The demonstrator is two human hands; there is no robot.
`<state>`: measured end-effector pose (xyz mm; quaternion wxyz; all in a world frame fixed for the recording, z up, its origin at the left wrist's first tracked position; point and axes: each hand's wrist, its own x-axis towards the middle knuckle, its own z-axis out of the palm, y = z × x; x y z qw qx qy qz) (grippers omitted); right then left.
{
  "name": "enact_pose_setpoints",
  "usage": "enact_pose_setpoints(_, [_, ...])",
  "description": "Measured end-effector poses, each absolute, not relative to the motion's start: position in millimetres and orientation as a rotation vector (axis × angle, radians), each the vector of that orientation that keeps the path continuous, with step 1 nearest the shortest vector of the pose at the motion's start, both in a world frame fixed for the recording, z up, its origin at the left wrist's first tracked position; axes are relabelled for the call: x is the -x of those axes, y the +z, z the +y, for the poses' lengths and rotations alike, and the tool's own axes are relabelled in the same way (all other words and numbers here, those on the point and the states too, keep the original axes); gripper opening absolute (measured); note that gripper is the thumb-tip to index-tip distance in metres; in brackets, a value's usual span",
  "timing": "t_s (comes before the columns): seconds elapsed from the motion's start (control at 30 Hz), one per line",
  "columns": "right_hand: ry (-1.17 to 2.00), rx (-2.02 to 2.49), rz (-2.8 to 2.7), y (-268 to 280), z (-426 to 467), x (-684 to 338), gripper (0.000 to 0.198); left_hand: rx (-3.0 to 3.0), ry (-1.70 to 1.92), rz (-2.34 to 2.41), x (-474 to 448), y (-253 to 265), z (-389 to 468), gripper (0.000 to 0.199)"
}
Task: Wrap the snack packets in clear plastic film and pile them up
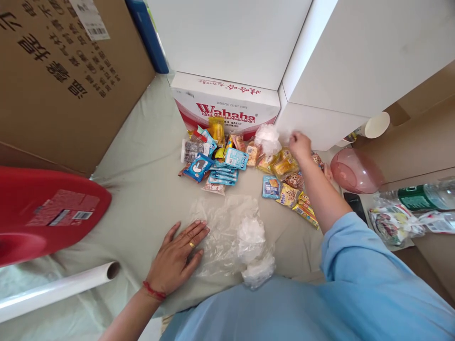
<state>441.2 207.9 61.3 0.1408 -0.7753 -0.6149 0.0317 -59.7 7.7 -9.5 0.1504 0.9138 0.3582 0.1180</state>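
My left hand [179,260] lies flat with fingers stretched out, its fingertips on the edge of a thin clear plastic bag [222,237] spread over the cloth. Crumpled clear plastic [251,239] sits on that bag's right side. Farther off, my right hand [300,144] is closed in a pinch at the end of another crumpled clear plastic bag [268,139], beside the white cabinet. Beneath and around it lie yellow snack packs [284,166], a blue square packet [271,186] and a yellow packet [287,194]. Left of these is a pile of blue sachets [223,175] and mixed snacks.
A Wahaha water carton [227,104] stands behind the snacks, against white cabinets [227,38]. At left are a large cardboard box [71,109], a red container [53,208] and a white roll [60,290]. A pink bowl [355,170], a phone [355,207] and plastic bottles [423,196] lie right.
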Motion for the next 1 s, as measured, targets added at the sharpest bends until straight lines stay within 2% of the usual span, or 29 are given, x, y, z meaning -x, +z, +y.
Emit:
enact_pose_setpoints(0.1, [0.278, 2.284, -1.842, 47, 211, -422, 0.028, -2.621, 0.330, 1.034, 59, -9, 7, 0.059])
enact_pose_setpoints(0.17, [0.307, 2.277, -1.857, 48, 211, -421, 0.033, -2.616, 0.332, 1.031, 59, -9, 7, 0.058])
enact_pose_setpoints(0.27, [0.171, 2.263, -1.781, 64, 205, -434, 0.046, -2.606, 0.336, 1.024, 60, -10, 6, 0.058])
enact_pose_setpoints(0.33, [0.014, 2.263, -1.700, 80, 193, -440, 0.044, -2.598, 0.331, 1.027, 60, -10, 6, 0.059])
enact_pose_setpoints(0.4, [-0.010, 2.221, -1.706, 95, 171, -435, 0.036, -2.588, 0.322, 1.035, 59, -9, 6, 0.059])
enact_pose_setpoints(0.67, [0.932, 1.487, -2.415, 126, 36, -370, 0.029, -2.448, 0.295, 1.063, 53, -1, 2, 0.059])
enact_pose_setpoints(0.73, [1.053, 1.363, -2.565, 126, 10, -357, 0.041, -2.443, 0.289, 1.065, 53, 0, 2, 0.059])
enact_pose_setpoints(0.83, [1.116, 1.280, -2.708, 118, -15, -334, 0.088, -2.447, 0.269, 1.067, 53, 1, 2, 0.060])
enact_pose_setpoints(0.9, [1.125, 1.251, -2.754, 110, -22, -317, 0.110, -2.458, 0.260, 1.063, 53, 2, 2, 0.062])
enact_pose_setpoints(1.0, [1.149, 1.167, -2.837, 99, -25, -294, 0.115, -2.491, 0.248, 1.050, 54, 2, 2, 0.062])
